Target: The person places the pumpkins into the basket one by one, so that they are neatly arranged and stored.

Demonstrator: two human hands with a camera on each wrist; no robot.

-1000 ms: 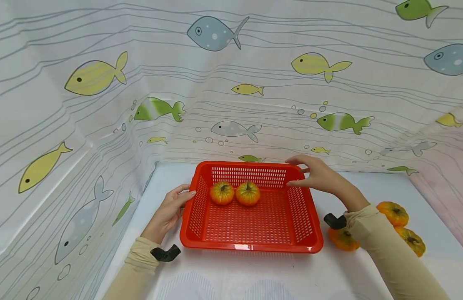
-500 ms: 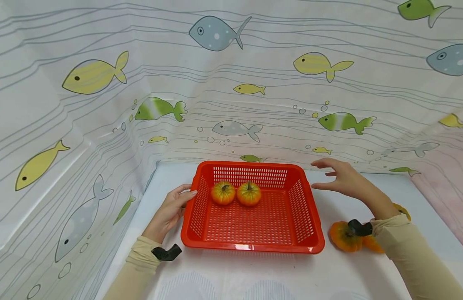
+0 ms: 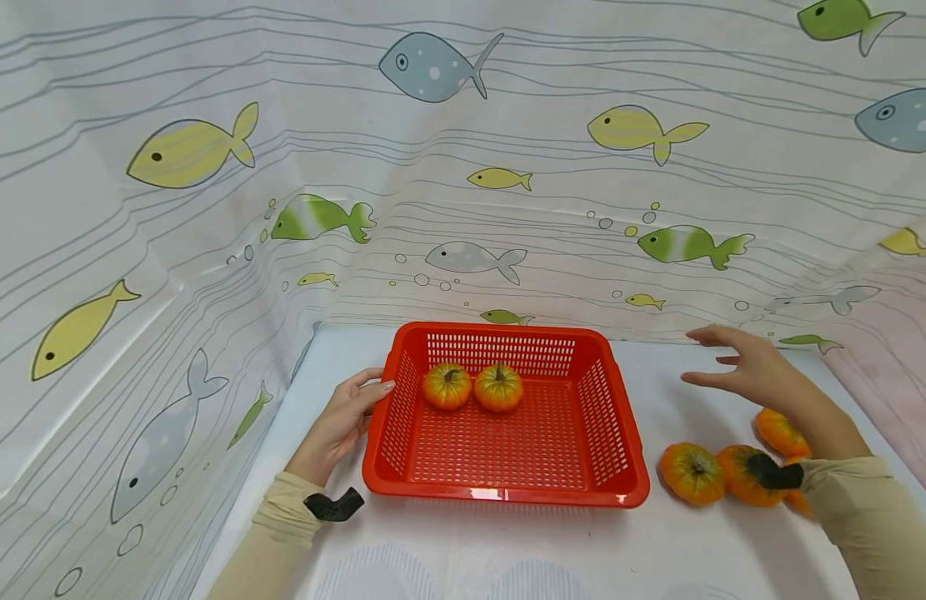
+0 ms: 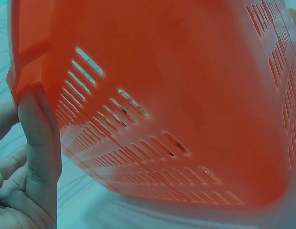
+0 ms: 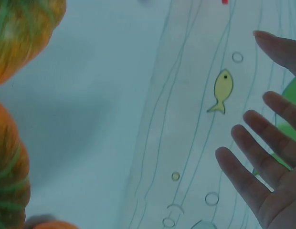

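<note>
A red plastic basket [image 3: 500, 496] with slotted walls stands on the table. My left hand [image 3: 346, 421] holds its left rim, thumb over the top and fingers outside; the left wrist view shows fingers [image 4: 38, 138] against the rim's underside. Two small orange pumpkins, one [image 3: 446, 387] beside the other [image 3: 498, 387], sit inside near the back left. My right hand [image 3: 748, 367] is in the air right of the basket, fingers spread and holding nothing. Below it lie several more pumpkins, among them one [image 3: 693, 473] near the basket and one [image 3: 781, 432] partly behind the wrist.
White cloth with printed fish [image 3: 473, 257] rises behind and along the left side. A pinkish cloth wall [image 3: 913, 375] bounds the right. The white table [image 3: 463, 550] extends in front of the basket.
My right hand has moved right, from over the basket's back right corner to above the loose pumpkins. My left hand stays on the rim; the basket and its pumpkins have not moved.
</note>
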